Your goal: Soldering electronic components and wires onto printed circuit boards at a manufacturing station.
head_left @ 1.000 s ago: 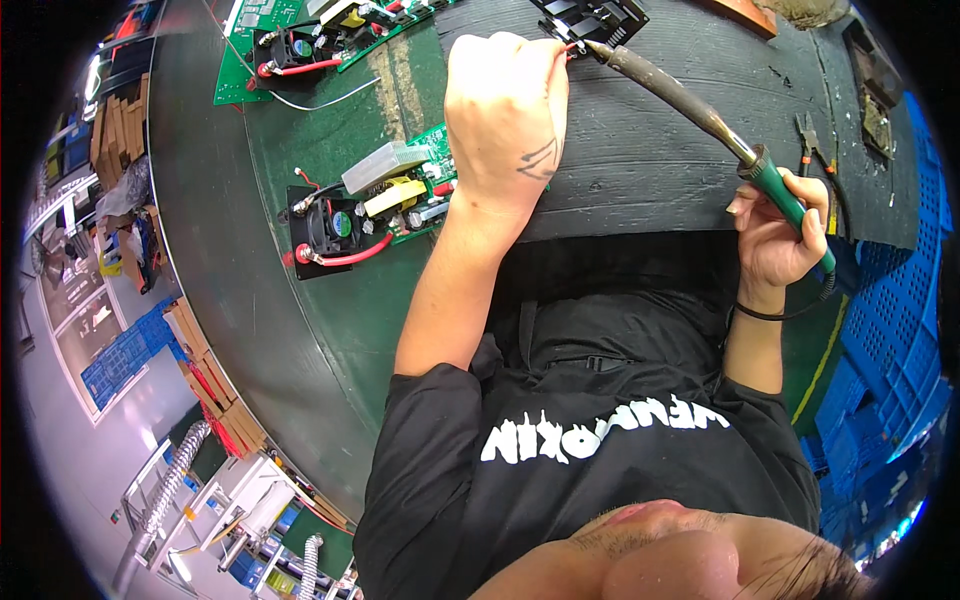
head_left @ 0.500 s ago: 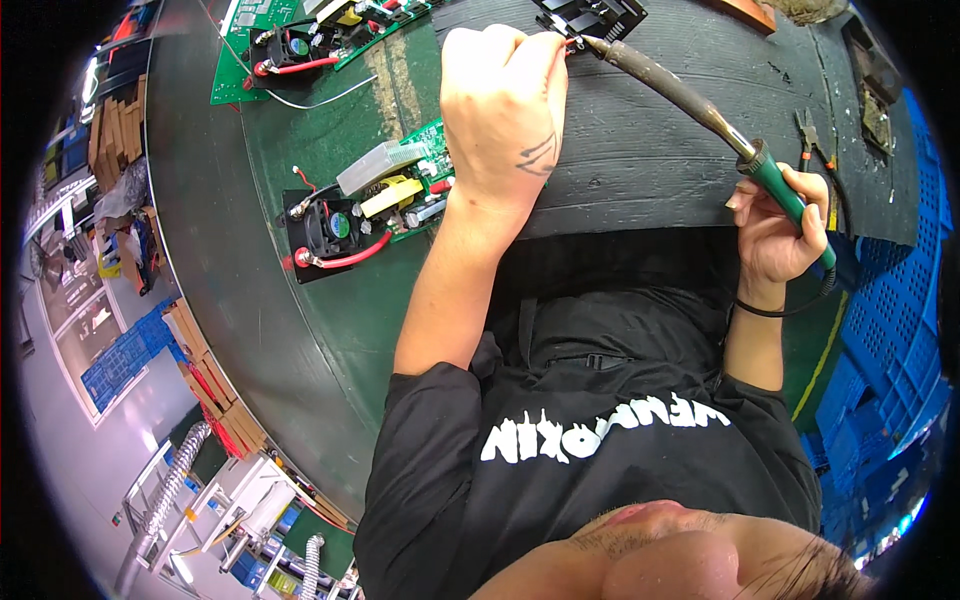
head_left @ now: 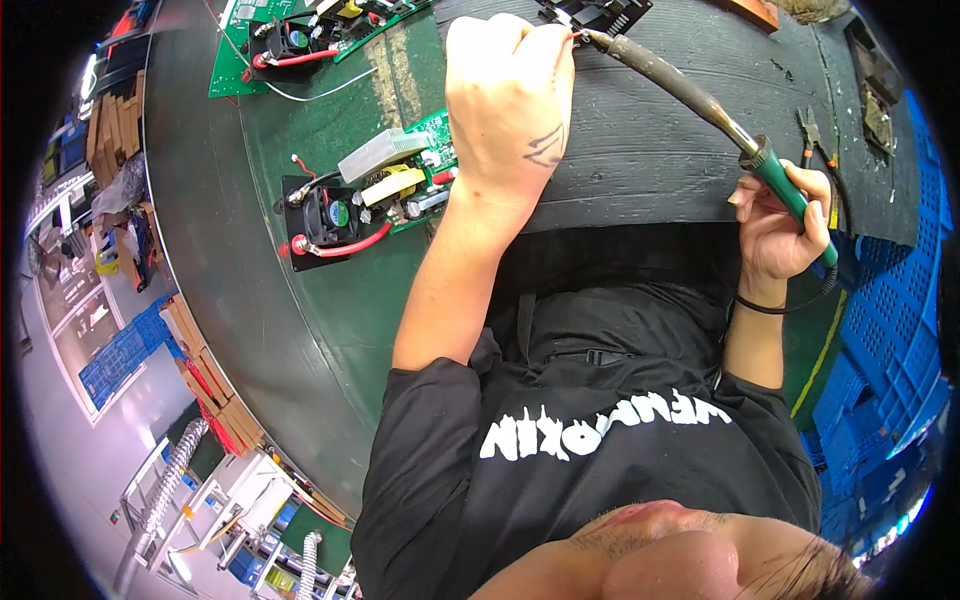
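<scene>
My right hand [head_left: 782, 222] grips the green handle of a soldering iron [head_left: 690, 95], whose long metal barrel slants up and left. Its tip touches or nearly touches a small spot beside a black finned part [head_left: 605, 14] at the top edge. My left hand [head_left: 512, 95] is closed in a pinch just left of that tip. A bit of thin red wire [head_left: 577, 36] shows at its fingertips; the rest is hidden by the hand. Left of my left wrist lies a green circuit board [head_left: 432, 140] with a black fan [head_left: 330, 215] and a thick red cable [head_left: 350, 256].
Another board with a fan [head_left: 285, 42] lies at the upper left. Cutters [head_left: 812, 140] with orange-and-black handles rest right of the iron on the black work surface [head_left: 640, 170]. Blue crates [head_left: 885, 300] stand at the right. A green bench top [head_left: 330, 330] extends left.
My left hand has shifted very slightly up and right. The iron stays in my right hand, its tip at nearly the same spot, and the boards appear slightly shifted in view.
</scene>
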{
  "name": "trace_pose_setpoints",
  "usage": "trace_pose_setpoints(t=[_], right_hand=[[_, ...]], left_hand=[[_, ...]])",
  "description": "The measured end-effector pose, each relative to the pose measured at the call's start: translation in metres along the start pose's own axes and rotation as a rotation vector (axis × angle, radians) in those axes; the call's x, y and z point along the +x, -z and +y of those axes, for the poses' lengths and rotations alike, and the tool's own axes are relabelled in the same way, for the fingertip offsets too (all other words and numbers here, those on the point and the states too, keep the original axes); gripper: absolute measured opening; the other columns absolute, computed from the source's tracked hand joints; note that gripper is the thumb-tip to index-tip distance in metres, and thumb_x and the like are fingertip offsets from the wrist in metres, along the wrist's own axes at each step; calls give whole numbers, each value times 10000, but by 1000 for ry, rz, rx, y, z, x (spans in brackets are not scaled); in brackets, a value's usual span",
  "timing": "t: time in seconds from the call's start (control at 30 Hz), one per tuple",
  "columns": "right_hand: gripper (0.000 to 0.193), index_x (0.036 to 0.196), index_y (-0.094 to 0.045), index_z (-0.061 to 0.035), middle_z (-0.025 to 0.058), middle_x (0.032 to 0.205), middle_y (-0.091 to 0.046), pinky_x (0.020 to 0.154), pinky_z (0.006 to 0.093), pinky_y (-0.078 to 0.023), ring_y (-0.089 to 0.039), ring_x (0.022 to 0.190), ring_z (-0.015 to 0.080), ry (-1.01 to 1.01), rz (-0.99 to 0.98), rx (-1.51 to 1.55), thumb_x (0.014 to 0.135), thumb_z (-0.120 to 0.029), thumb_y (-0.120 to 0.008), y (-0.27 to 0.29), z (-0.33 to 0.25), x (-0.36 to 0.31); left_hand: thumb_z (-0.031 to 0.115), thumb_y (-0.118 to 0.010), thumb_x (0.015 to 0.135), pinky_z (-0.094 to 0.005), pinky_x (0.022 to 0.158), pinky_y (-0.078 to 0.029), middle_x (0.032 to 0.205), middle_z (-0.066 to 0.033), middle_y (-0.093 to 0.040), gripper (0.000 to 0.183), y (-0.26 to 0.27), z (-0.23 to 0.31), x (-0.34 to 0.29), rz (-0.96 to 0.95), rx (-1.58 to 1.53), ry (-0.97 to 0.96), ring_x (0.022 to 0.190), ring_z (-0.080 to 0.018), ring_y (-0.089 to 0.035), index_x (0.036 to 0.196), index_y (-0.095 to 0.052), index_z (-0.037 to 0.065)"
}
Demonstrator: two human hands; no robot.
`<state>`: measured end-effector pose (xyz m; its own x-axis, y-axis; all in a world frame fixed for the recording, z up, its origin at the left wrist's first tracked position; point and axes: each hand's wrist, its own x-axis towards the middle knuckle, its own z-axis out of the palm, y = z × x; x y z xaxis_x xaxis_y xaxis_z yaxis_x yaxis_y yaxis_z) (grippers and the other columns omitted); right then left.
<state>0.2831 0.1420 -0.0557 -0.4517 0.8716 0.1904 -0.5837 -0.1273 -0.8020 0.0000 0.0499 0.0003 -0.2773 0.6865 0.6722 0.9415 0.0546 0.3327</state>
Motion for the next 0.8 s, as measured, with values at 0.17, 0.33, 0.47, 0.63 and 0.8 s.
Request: trace_pose_setpoints(t=[0.17,0.33,0.47,0.63,0.8], right_hand=[[478,1242,-604,24,326,962,-723,547,360,-545,-705,664,357,11,-4,-4,1023,-370,-446,1,0,0],[476,1237,-609,25,327,964,-726,551,358,-550,-706,663,355,14,-16,-3,1021,-366,-444,1,1,0],[476,1234,-611,28,325,958,-727,553,357,-556,-707,660,353,15,-8,-19,1021,-361,-438,0,1,0],[469,1228,-612,36,327,955,-727,555,362,-560,-709,659,356,17,-5,-32,1021,-346,-434,1,1,0],[464,1226,-610,45,329,952,-725,560,375,-564,-706,654,359,29,-10,-23,1020,-331,-430,1,1,0]], left_hand=[[114,-769,869,-402,779,-472,826,-83,-618,79,2,1,1,-11,7,-10,834,-301,-567,925,-742,65],[116,-773,865,-404,774,-471,822,-81,-615,78,1,1,0,-12,13,-4,831,-300,-566,916,-739,68],[116,-775,859,-407,772,-471,818,-82,-613,84,-1,1,0,3,19,-16,831,-300,-567,912,-734,66],[80,-768,846,-421,784,-479,837,-106,-624,122,6,5,6,-42,23,-14,840,-323,-577,954,-723,46],[21,-769,824,-436,753,-473,832,-142,-631,104,17,14,15,-111,18,46,829,-338,-579,921,-730,24]])
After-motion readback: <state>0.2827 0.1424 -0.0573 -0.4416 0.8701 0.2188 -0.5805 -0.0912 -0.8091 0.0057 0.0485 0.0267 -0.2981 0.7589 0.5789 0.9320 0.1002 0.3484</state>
